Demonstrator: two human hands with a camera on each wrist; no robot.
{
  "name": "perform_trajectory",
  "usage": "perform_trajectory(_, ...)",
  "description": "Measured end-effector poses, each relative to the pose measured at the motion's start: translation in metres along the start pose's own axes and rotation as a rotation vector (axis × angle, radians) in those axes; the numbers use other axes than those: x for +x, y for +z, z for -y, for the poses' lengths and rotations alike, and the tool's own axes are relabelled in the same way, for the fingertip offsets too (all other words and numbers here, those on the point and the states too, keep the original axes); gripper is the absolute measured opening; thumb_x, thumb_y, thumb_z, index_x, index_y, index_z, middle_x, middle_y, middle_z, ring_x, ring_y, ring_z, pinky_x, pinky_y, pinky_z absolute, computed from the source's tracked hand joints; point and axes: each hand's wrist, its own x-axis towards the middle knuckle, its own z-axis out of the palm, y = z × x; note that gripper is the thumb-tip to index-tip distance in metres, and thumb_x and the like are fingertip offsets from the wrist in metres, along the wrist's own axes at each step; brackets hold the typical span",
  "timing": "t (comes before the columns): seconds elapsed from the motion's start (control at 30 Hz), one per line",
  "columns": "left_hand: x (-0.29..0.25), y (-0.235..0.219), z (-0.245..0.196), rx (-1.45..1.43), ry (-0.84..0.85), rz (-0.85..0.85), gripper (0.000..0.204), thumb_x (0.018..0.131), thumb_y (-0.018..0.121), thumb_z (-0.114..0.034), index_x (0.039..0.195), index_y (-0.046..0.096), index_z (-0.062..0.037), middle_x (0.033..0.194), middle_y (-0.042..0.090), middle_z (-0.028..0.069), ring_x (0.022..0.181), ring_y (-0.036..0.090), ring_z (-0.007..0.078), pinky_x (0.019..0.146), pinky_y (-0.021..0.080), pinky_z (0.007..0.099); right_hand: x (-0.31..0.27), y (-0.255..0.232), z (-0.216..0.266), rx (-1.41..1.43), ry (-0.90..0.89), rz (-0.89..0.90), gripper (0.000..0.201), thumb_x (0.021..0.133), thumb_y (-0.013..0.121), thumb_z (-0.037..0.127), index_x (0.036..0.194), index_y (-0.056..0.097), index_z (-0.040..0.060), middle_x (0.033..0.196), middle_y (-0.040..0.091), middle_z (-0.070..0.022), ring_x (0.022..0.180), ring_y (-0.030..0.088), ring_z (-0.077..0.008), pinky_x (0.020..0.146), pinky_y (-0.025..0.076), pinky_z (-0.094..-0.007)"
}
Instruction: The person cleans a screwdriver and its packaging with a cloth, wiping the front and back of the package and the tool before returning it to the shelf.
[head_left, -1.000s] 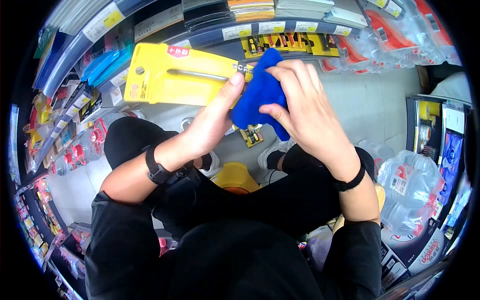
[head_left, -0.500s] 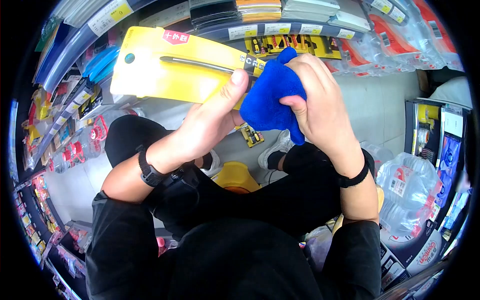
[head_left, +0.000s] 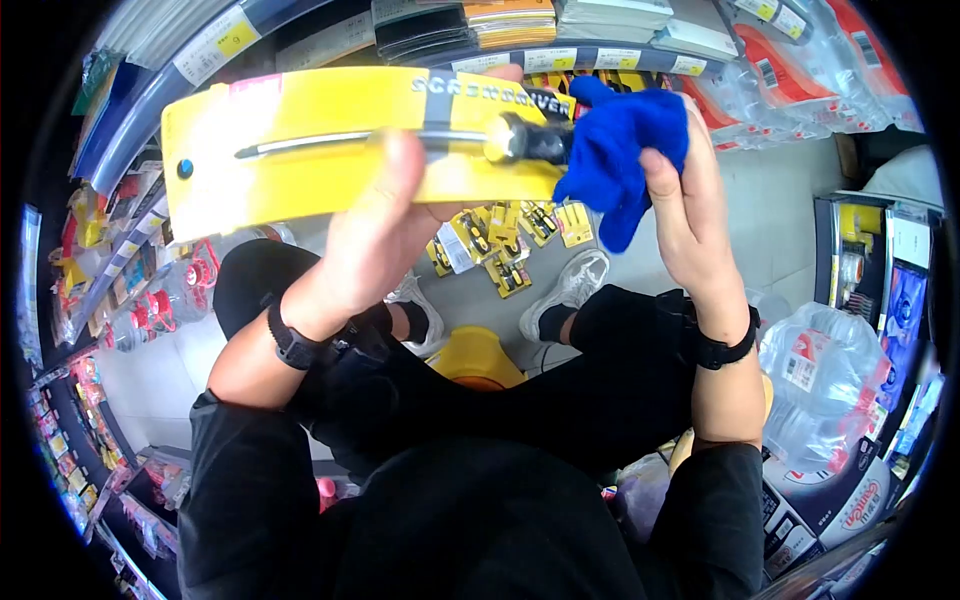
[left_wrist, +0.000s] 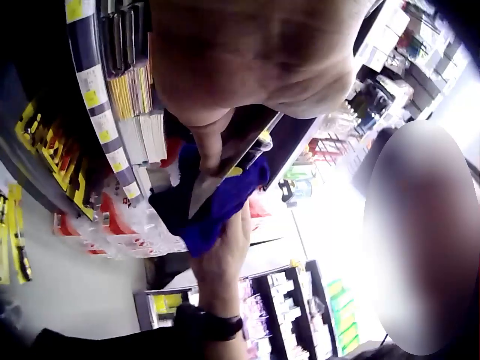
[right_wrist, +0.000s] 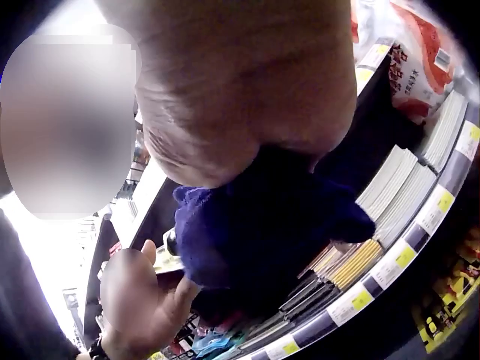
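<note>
My left hand (head_left: 370, 235) holds a long yellow carded screwdriver pack (head_left: 290, 195) from below, thumb over its face and a fingertip showing past its far edge. The screwdriver (head_left: 515, 138) lies along the card, its shaft to the left and dark handle to the right. A blue cloth (head_left: 630, 150) is gripped in my right hand (head_left: 695, 225), thumb on the near side. This cloth overlaps the pack's right end, hiding the end of the handle. In the right wrist view the bunched cloth (right_wrist: 217, 240) hangs below the right hand.
Several small yellow tool packs (head_left: 510, 275) lie on the floor between the shoes. A shelf edge with price labels (head_left: 550, 60) runs along the far side. Wrapped bottles (head_left: 815, 370) stand at right, and a yellow stool (head_left: 475, 355) sits between the legs.
The pack has shifted left and the cloth right, drawing apart so that more of the handle and the lettering shows. More of the small floor packs have come into view.
</note>
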Motion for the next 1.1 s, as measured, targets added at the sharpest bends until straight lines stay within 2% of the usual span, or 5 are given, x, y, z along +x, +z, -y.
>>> perform_trajectory(0.17,0.006,0.003,0.0,-0.1,0.004,-0.062,0.083,0.106,0.036,-0.063,0.16,0.024,-0.0005,0.166,0.027,0.0248,0.144,0.046,0.0399,0.114,0.046,0.0543,-0.004,0.007,0.011,-0.226,-0.06,0.031,0.062,0.086,0.073,0.006,0.144,0.053,0.0064,0.137,0.051,-0.0164,0.123,0.05,-0.0371,0.107,0.042,-0.043)
perform_trajectory(0.3,0.004,0.001,0.004,-0.091,-0.075,-0.031,0.084,0.106,0.036,-0.065,0.16,0.027,-0.0008,0.166,0.029,0.0229,0.146,0.044,0.0385,0.117,0.043,0.0531,-0.006,0.01,0.015,-0.352,-0.062,0.101,0.064,0.09,0.071,0.013,0.148,0.045,0.0024,0.141,0.049,-0.0205,0.126,0.048,-0.0406,0.111,0.039,-0.0464)
perform_trajectory(0.5,-0.008,-0.004,0.01,0.173,-0.187,0.091,0.09,0.1,0.046,-0.07,0.16,0.03,-0.0044,0.168,0.031,0.015,0.15,0.039,0.0297,0.122,0.034,0.0481,-0.009,0.027,0.023,-0.388,-0.082,0.119,0.07,0.072,0.084,0.007,0.135,0.054,0.0047,0.13,0.053,-0.016,0.117,0.054,-0.0381,0.102,0.045,-0.0472)
perform_trajectory(0.7,-0.026,-0.001,0.025,0.142,-0.294,-0.072,0.063,0.106,0.053,-0.056,0.142,0.056,-0.0037,0.133,0.062,0.0104,0.116,0.059,0.0178,0.1,0.049,0.0321,-0.016,0.041,0.028,-0.341,-0.077,0.122,0.07,0.069,0.08,-0.003,0.133,0.054,0.0028,0.129,0.053,-0.0185,0.115,0.053,-0.0407,0.1,0.044,-0.0475)
perform_trajectory(1.1,-0.016,0.002,0.005,-0.088,-0.169,-0.093,0.066,0.108,0.048,-0.05,0.153,0.039,-0.0028,0.151,0.051,0.0162,0.14,0.051,0.0283,0.115,0.043,0.047,0.001,0.027,0.024,-0.296,-0.19,0.018,0.057,0.072,0.081,0.009,0.125,0.061,0.0046,0.121,0.059,-0.0128,0.111,0.056,-0.0375,0.098,0.047,-0.0468)
